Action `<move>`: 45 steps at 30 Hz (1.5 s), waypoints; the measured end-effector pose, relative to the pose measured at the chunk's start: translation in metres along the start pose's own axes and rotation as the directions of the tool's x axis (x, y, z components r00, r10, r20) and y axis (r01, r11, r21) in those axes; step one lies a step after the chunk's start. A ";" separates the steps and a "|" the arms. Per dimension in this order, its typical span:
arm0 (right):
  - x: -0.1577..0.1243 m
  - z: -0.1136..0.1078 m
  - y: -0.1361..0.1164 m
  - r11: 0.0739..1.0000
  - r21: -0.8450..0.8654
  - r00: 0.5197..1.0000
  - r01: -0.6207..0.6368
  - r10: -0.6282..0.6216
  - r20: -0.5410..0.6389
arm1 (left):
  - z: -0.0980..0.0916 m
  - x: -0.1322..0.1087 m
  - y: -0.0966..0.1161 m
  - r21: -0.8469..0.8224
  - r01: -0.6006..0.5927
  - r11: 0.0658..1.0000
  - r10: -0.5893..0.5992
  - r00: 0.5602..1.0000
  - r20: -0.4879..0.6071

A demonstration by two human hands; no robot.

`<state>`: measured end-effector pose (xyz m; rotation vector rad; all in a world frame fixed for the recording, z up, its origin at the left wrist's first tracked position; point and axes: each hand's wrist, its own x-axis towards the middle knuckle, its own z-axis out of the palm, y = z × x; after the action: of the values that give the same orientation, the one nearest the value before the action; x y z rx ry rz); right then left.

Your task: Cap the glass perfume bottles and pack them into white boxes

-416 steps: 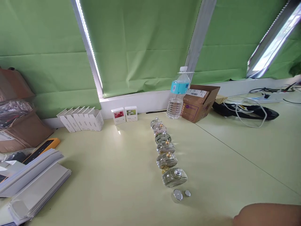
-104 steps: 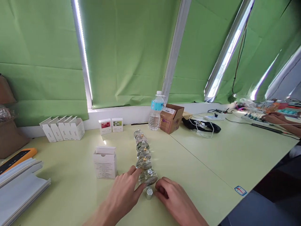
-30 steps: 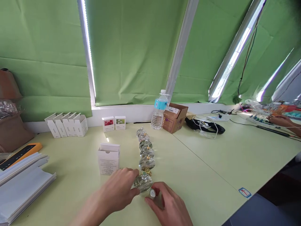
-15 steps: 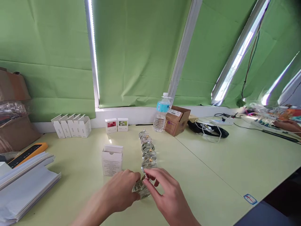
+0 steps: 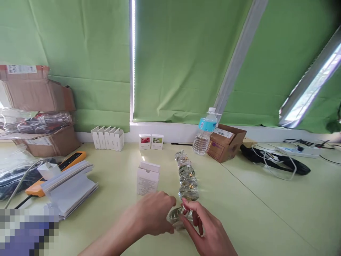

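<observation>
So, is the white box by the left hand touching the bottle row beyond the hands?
Apart. The head view shows bare tabletop between the white box and the bottle row.

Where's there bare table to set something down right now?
Widest: right of the clear glass bottle row and the right hand, below the black strap-like object. Smaller: between the upright white carton and the stack of flat white sheets. Crowded: the picture's left edge, with brown cardboard boxes and an orange-black power strip.
</observation>
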<state>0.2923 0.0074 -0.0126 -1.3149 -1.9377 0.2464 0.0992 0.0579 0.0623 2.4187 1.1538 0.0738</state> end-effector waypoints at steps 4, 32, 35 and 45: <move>0.003 -0.007 0.004 0.992 -0.051 0.988 -0.116 0.121 0.101 | -0.036 -0.025 0.001 -0.057 -0.049 0.997 0.035 0.975 -0.217; 0.138 -0.006 -0.077 0.948 0.301 0.988 -0.106 0.064 0.144 | -0.073 -0.021 -0.079 -0.390 -0.015 0.921 -0.076 0.973 -0.216; 0.148 -0.005 -0.076 0.970 0.232 0.965 -0.064 0.001 0.261 | -0.073 -0.021 -0.085 -0.462 0.016 0.887 -0.099 0.983 -0.157; 0.150 -0.010 -0.075 0.997 0.057 0.866 0.058 -0.079 0.493 | -0.074 -0.021 -0.090 -0.518 0.118 0.847 -0.189 0.978 -0.086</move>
<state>0.2191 0.1003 0.1075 -1.2333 -2.3854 0.6390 0.0031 0.1191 0.0932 1.8659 1.2005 0.4431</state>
